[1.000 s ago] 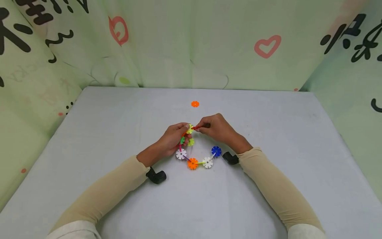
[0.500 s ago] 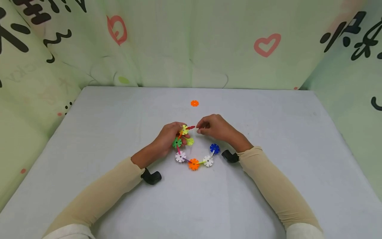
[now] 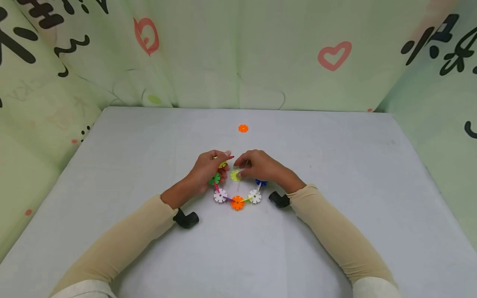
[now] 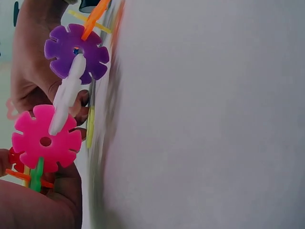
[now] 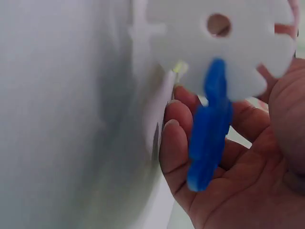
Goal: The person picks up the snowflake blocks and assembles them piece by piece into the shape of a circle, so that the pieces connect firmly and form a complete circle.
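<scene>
My left hand (image 3: 205, 167) grips one end of a chain of interlocking notched plastic discs, by its yellow disc (image 3: 222, 164), with a red disc (image 3: 231, 157) sticking out at the fingertips. From there the chain curves along the table through a green disc (image 3: 214, 179), a white disc (image 3: 220, 195) and an orange disc (image 3: 237, 203) to a blue disc (image 3: 261, 183), partly hidden under my right hand (image 3: 262, 166). That hand's thumb and fingers pinch the edge of a loose yellow-green disc (image 3: 235, 176). Edge-on discs link the chain, including a pink disc (image 4: 45, 138).
A loose orange disc (image 3: 243, 128) lies farther back on the white table (image 3: 335, 165). Pale green printed cloth (image 3: 238, 54) stands behind the table and along its sides. A black wrist camera (image 3: 186, 219) is on the left wrist, another (image 3: 278, 200) on the right.
The red disc has passed from my right fingers to the yellow disc at the chain's end. My left hand has shifted left with the chain; my right hand has come down to the yellow-green disc.
</scene>
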`<state>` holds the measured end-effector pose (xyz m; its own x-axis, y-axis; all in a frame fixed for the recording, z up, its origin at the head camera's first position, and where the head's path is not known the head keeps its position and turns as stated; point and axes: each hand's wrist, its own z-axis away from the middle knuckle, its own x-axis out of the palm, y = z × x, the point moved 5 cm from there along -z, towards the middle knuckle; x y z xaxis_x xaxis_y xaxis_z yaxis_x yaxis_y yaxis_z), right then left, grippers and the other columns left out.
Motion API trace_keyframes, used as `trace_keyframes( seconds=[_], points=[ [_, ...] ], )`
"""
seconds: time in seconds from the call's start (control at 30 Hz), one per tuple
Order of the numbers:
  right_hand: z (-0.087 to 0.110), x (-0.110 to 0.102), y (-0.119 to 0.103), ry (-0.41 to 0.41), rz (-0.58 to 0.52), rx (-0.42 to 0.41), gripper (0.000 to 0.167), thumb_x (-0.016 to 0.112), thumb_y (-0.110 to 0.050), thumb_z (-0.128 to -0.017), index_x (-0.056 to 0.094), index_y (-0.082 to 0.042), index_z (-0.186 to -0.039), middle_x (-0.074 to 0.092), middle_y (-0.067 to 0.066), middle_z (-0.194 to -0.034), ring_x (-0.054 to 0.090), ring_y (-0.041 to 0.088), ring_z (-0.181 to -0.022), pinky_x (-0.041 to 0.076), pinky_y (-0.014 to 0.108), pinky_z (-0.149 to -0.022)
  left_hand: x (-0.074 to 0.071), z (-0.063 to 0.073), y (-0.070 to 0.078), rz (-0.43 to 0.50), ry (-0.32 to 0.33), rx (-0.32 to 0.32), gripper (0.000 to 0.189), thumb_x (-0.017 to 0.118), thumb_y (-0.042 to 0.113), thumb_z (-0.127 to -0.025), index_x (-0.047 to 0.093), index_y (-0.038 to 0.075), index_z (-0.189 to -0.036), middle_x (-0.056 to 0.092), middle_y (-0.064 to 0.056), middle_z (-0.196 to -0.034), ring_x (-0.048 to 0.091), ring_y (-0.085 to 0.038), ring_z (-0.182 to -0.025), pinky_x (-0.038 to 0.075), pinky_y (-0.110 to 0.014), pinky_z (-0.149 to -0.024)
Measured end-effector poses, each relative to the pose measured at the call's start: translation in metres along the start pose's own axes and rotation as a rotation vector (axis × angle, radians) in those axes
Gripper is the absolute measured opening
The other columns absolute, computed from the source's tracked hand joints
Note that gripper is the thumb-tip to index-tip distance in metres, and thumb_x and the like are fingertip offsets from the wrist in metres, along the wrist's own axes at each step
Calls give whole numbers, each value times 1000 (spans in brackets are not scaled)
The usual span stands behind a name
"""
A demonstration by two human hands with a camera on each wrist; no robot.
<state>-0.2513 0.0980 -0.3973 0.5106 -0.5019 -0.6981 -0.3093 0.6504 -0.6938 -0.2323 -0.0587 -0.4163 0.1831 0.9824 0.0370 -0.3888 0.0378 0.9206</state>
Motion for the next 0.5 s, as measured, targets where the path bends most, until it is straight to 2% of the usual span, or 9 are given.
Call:
trace_keyframes(
  seconds=[0.13, 0.27, 0.5],
  points=[
    [-3, 6, 0, -21, 60, -3, 31, 78, -13, -83, 70, -5, -112, 63, 3, -104, 53, 20, -90, 47, 30, -78, -2, -1, -2, 22, -9, -9, 33, 59, 31, -99, 57, 2, -116, 61, -8, -82, 54, -16, -57, 51, -23, -54],
    [-4, 8, -1, -30, 112, 2, 28, 78, -13, -83, 70, -5, -109, 60, 3, -102, 52, 20, -94, 46, 31, -82, -3, -1, -3, 27, -17, -15, 33, 57, 28, -100, 60, 3, -120, 60, -7, -81, 53, -15, -57, 50, -22, -54],
    [-1, 3, 3, 6, 47, 28, 20, 74, -11, -87, 61, -8, -102, 60, 5, -89, 54, 20, -81, 47, 31, -72, -3, 0, -3, 33, -44, -10, 34, 57, 27, -100, 60, 0, -121, 59, -6, -80, 52, -15, -58, 49, -21, -54]
  ],
)
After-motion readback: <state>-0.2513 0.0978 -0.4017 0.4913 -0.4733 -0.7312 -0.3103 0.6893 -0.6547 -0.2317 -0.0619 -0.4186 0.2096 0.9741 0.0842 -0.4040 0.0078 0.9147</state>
